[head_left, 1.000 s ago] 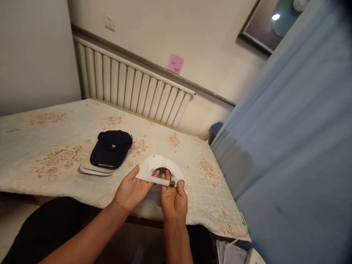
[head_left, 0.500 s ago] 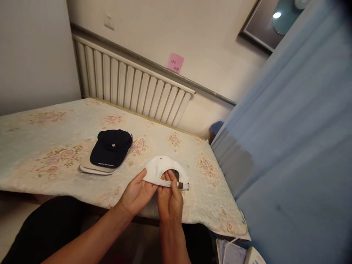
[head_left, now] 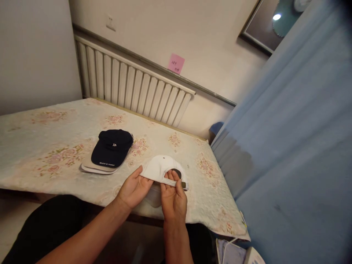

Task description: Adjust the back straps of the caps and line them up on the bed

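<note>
While left hand [head_left: 134, 189] grips the white cap [head_left: 156, 168], right hand [head_left: 174, 200] pinches its strap [head_left: 171, 182]

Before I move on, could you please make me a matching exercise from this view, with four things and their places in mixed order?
1. white baseball cap
2. navy baseball cap
3. pink sticky note
4. blue curtain

A. on the wall, above the radiator
B. on top of paler brims
C. hanging at the far right of the view
D. between the left hand and right hand

Pairs: 1-D, 2-B, 3-A, 4-C
</note>
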Demonstrator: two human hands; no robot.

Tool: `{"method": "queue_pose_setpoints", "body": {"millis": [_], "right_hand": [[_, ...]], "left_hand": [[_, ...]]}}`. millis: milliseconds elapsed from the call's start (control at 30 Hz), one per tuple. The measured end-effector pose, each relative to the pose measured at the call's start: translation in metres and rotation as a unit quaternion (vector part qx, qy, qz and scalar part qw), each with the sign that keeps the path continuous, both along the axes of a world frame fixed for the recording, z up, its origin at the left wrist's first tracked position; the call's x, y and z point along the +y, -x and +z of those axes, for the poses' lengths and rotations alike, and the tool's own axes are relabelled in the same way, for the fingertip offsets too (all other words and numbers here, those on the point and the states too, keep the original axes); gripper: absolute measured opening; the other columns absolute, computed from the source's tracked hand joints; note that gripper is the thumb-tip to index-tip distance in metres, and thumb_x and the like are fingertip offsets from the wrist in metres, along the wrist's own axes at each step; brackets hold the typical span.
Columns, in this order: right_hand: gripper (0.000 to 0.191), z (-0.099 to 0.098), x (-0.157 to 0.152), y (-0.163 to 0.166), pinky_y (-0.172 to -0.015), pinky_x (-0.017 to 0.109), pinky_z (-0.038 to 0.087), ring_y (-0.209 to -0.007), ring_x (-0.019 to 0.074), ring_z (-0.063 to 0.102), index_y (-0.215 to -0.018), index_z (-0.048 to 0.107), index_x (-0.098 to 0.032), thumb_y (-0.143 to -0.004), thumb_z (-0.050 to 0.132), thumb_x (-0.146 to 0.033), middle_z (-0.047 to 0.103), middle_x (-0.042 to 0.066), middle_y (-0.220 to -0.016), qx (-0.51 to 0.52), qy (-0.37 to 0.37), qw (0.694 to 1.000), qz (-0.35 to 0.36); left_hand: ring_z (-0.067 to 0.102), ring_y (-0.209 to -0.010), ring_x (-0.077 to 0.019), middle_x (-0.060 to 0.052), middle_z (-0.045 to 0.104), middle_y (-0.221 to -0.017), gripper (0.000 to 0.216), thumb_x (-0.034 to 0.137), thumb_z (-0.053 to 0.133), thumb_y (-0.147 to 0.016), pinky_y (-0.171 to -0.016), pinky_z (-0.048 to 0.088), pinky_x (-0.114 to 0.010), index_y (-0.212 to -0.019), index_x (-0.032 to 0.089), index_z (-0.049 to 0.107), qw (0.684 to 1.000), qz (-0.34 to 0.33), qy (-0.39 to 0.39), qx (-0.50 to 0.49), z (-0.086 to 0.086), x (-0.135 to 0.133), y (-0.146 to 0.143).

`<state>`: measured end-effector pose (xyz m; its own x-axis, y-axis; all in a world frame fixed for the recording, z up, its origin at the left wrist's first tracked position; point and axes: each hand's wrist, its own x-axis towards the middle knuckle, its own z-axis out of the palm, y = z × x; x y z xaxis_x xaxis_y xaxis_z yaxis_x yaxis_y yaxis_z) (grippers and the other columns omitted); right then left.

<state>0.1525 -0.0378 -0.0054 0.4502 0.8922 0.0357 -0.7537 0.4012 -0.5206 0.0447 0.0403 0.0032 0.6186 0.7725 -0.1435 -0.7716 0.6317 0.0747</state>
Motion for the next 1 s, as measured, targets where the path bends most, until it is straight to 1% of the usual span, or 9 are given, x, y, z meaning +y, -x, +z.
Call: {"method": "queue_pose_setpoints", "body": {"millis": [133,233,300,400,567,667,767,867,1000], "right_hand": [[0.037,0.003,0.001,0.011,-0.110,0.045,0.032,-0.123,0.0202,0.052,-0.115,0.061,-0.019,-0.084,0.057,-0.039,0.059,0.011,-0.129,-0.047,-0.015,0.999,-0.019],[0.043,0.000,0.003,0.022,-0.110,0.044,0.032,-0.118,0.0196,0.056,-0.124,0.054,-0.018,-0.084,0.059,-0.033,0.061,0.010,-0.127,-0.069,-0.008,0.997,-0.030],[0.042,-0.003,0.005,0.026,-0.110,0.042,0.033,-0.114,0.0187,0.059,-0.123,0.054,-0.016,-0.083,0.061,-0.030,0.064,0.009,-0.123,-0.063,0.009,0.997,-0.047],[0.040,-0.007,0.007,0.027,-0.109,0.042,0.036,-0.111,0.0186,0.061,-0.121,0.056,-0.016,-0.084,0.060,-0.031,0.066,0.009,-0.119,-0.046,0.035,0.997,-0.057],[0.037,-0.001,0.005,0.022,-0.105,0.044,0.041,-0.111,0.0203,0.062,-0.116,0.058,-0.017,-0.082,0.063,-0.029,0.067,0.009,-0.118,-0.029,0.041,0.997,-0.060],[0.032,0.005,0.001,0.017,-0.105,0.044,0.041,-0.113,0.0209,0.060,-0.111,0.061,-0.017,-0.081,0.064,-0.028,0.065,0.009,-0.121,-0.010,0.036,0.997,-0.060],[0.027,0.007,-0.001,0.012,-0.105,0.044,0.041,-0.117,0.0211,0.058,-0.107,0.063,-0.017,-0.082,0.063,-0.028,0.064,0.009,-0.123,0.010,0.041,0.997,-0.059],[0.028,0.004,0.000,0.010,-0.106,0.044,0.040,-0.119,0.0212,0.056,-0.108,0.063,-0.017,-0.083,0.062,-0.028,0.063,0.009,-0.125,0.015,0.041,0.996,-0.072],[0.036,0.000,0.002,0.015,-0.108,0.044,0.038,-0.119,0.0207,0.056,-0.117,0.060,-0.019,-0.082,0.061,-0.030,0.061,0.008,-0.128,0.018,0.024,0.996,-0.082]], "left_hand": [[0.064,-0.107,-0.0228,-0.018,0.068,-0.111,0.049,0.023,0.030,-0.097,-0.099,0.048,-0.038,-0.143,0.004,0.029,1.000,-0.024,-0.005,0.010,0.003,-0.009,-0.004],[0.062,-0.109,-0.0234,-0.019,0.068,-0.111,0.051,0.021,0.032,-0.097,-0.102,0.046,-0.038,-0.143,0.002,0.027,0.999,-0.040,-0.013,0.023,0.003,-0.018,-0.008],[0.062,-0.110,-0.0239,-0.018,0.067,-0.113,0.051,0.019,0.034,-0.096,-0.104,0.044,-0.039,-0.144,0.003,0.027,0.998,-0.052,-0.018,0.024,0.003,-0.022,-0.009],[0.062,-0.109,-0.0241,-0.018,0.066,-0.117,0.051,0.019,0.033,-0.096,-0.104,0.043,-0.040,-0.145,0.006,0.027,0.998,-0.057,-0.010,0.013,0.003,-0.024,-0.009],[0.062,-0.109,-0.0242,-0.017,0.066,-0.117,0.048,0.023,0.034,-0.096,-0.101,0.046,-0.040,-0.143,0.008,0.032,1.000,-0.023,-0.005,0.005,0.003,-0.017,-0.004],[0.063,-0.107,-0.0233,-0.017,0.068,-0.113,0.046,0.021,0.034,-0.096,-0.099,0.048,-0.039,-0.141,0.008,0.036,1.000,0.000,-0.011,0.010,0.000,-0.008,0.002],[0.065,-0.104,-0.0229,-0.017,0.069,-0.109,0.045,0.019,0.035,-0.096,-0.096,0.051,-0.037,-0.139,0.006,0.038,1.000,0.022,-0.011,0.019,-0.003,0.001,0.007],[0.067,-0.100,-0.0218,-0.016,0.070,-0.109,0.044,0.015,0.034,-0.095,-0.095,0.052,-0.035,-0.138,0.007,0.039,0.999,0.027,0.003,0.029,-0.003,0.003,0.008],[0.067,-0.099,-0.0204,-0.015,0.068,-0.112,0.046,0.012,0.033,-0.094,-0.093,0.053,-0.033,-0.140,0.009,0.037,0.999,0.017,0.019,0.047,-0.002,-0.004,0.003]]}}
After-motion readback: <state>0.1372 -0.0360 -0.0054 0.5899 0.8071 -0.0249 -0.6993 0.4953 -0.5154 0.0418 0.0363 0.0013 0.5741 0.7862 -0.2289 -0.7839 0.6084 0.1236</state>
